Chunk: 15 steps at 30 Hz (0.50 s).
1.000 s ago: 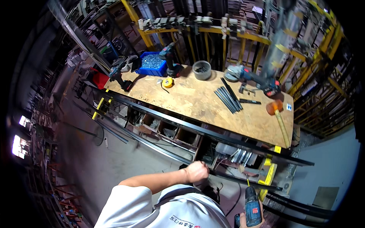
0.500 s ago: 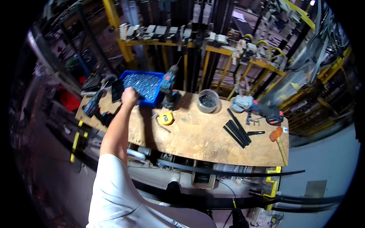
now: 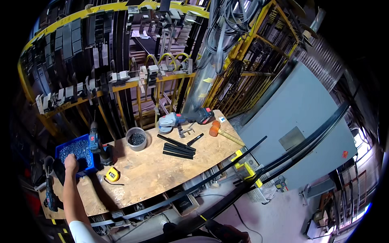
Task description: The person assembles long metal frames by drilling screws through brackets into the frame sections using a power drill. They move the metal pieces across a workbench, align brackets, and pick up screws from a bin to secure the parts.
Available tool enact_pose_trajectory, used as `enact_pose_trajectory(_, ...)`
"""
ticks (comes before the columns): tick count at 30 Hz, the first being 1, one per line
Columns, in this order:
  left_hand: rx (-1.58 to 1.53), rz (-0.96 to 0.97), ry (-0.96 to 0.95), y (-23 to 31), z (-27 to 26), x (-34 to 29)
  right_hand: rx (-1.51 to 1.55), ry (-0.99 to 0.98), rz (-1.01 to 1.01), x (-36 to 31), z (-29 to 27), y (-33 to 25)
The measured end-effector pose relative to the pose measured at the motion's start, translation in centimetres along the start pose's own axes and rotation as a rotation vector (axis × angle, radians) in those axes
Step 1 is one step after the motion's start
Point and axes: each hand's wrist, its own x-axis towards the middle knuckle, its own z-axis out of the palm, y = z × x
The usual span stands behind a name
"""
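Left hand (image 3: 71,163) is reached out to the blue bin (image 3: 90,169), fingers down at the small metal fasteners (image 3: 79,148) inside. I can't tell if they're apart or pinched on any; the back of the hand hides the tips. Bin sits directly around and beyond those fingers, on the wooden worktop (image 3: 139,178).

Right hand (image 3: 243,236) is at the lower edge, partly cut off, fingers clamped on a dark drill (image 3: 222,231). Bit points up and left from there, out past the worktop's near edge.

Off the left fingers: dark flat item (image 3: 59,172) just left; second drill (image 3: 50,198) left and closer to the body. Upright drill (image 3: 94,141) just right of them, beside the bin. Yellow tape measure (image 3: 112,174) right and slightly nearer, strap trailing off it. Round tub (image 3: 139,148) of dark bits farther right and beyond. Black strips (image 3: 178,150) well right, bunched. Angle grinder (image 3: 173,120) well right and farther out, orange-headed mallet (image 3: 215,128) past it.

I've got long dark bars (image 3: 210,208) running between the right fingers and the worktop, slanting up to the right.
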Motion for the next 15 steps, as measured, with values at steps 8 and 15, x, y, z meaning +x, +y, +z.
enact_pose_trajectory(8, 0.012, 0.022, 0.13, -2.1, 2.8, 1.4, 0.031, -0.025, 0.022, -4.2, 0.3, 0.6)
enact_pose_trajectory(15, -0.002, 0.084, 0.201, -0.4, 3.5, 2.0, 0.037, -0.052, 0.041, -7.4, -0.1, 1.4)
